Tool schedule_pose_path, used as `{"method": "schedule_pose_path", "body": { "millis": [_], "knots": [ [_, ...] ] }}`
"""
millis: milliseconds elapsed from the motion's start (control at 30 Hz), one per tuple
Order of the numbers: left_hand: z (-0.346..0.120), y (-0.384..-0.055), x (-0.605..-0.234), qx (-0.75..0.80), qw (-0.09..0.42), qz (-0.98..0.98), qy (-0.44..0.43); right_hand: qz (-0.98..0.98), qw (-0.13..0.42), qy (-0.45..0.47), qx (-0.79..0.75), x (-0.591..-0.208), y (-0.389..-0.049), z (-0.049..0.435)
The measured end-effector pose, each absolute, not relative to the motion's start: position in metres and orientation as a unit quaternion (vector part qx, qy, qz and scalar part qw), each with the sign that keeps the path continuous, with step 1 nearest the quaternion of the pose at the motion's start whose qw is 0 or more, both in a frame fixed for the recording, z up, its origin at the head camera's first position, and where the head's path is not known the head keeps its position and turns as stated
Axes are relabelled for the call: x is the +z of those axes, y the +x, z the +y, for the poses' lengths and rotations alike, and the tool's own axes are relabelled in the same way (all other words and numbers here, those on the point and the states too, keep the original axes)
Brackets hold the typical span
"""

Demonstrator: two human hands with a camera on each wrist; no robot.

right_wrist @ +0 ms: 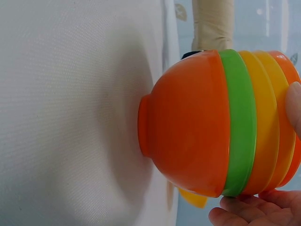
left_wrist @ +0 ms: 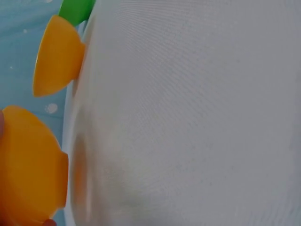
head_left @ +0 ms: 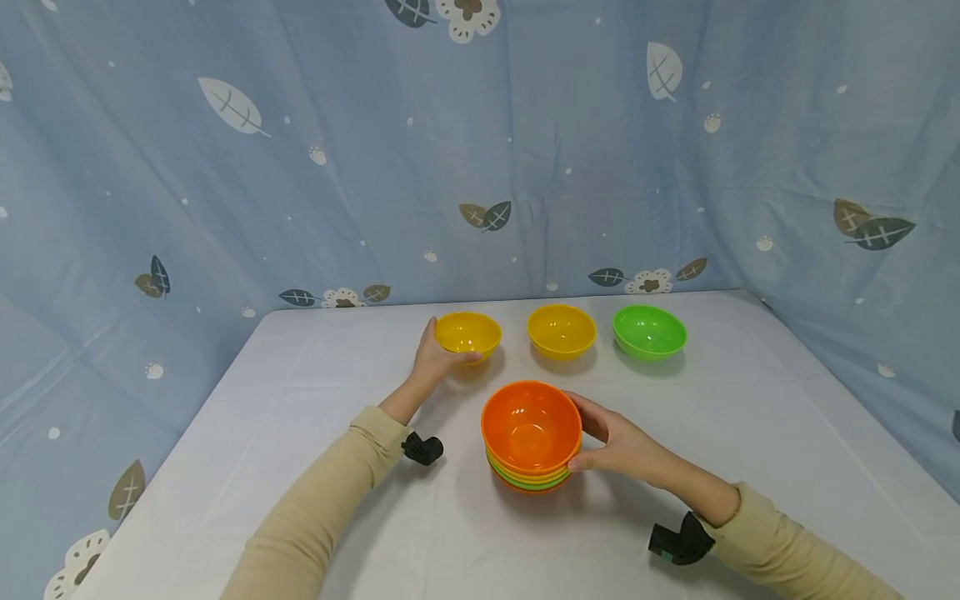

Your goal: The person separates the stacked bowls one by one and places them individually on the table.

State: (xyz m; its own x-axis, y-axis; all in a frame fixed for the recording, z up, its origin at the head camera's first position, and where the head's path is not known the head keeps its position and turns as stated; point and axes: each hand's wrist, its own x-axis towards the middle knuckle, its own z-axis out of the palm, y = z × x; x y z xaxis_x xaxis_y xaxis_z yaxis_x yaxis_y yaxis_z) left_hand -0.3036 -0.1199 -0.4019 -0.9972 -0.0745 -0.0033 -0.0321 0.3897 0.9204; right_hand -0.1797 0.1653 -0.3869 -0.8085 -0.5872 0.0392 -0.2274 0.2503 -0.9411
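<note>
My left hand (head_left: 435, 358) grips a yellow bowl (head_left: 468, 335) at the back of the table, thumb along its near side and fingers on its left. In the left wrist view that bowl (left_wrist: 30, 169) shows a gap between its foot and the cloth. The right hand (head_left: 630, 450) holds a nested stack of bowls (head_left: 531, 429) by its right side, near the table's middle. From the right wrist, the stack shows an orange bowl (right_wrist: 188, 127) lowest, then a green one (right_wrist: 241, 122), two yellow ones and an orange one on top.
Right of the left hand, a second yellow bowl (head_left: 561, 332) and a green bowl (head_left: 649, 332) stand in a row along the back. A white cloth covers the table (head_left: 420, 533). Behind it hangs a blue leaf-patterned curtain (head_left: 420, 150).
</note>
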Motion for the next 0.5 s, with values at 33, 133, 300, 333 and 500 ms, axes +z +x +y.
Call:
{"method": "schedule_pose_path", "body": {
  "millis": [33,133,300,333,500],
  "knots": [
    [-0.1198,-0.3038,-0.4022,-0.551,0.017,-0.834,0.033,0.774,0.164,-0.263,-0.553,-0.3868,-0.1797,0.1652],
    [-0.1194,-0.3041,-0.4027,-0.548,0.014,-0.836,0.036,0.772,0.166,-0.262,-0.554,-0.3863,-0.1795,0.1652],
    [-0.1194,-0.3048,-0.4048,-0.547,0.006,-0.836,0.040,0.772,0.167,-0.261,-0.554,-0.3858,-0.1794,0.1652],
    [-0.1196,-0.3049,-0.4054,-0.548,0.003,-0.835,0.041,0.773,0.168,-0.260,-0.554,-0.3857,-0.1795,0.1652],
    [-0.1204,-0.3062,-0.4078,-0.555,-0.011,-0.830,0.044,0.775,0.171,-0.255,-0.553,-0.3858,-0.1799,0.1650]
  ]
}}
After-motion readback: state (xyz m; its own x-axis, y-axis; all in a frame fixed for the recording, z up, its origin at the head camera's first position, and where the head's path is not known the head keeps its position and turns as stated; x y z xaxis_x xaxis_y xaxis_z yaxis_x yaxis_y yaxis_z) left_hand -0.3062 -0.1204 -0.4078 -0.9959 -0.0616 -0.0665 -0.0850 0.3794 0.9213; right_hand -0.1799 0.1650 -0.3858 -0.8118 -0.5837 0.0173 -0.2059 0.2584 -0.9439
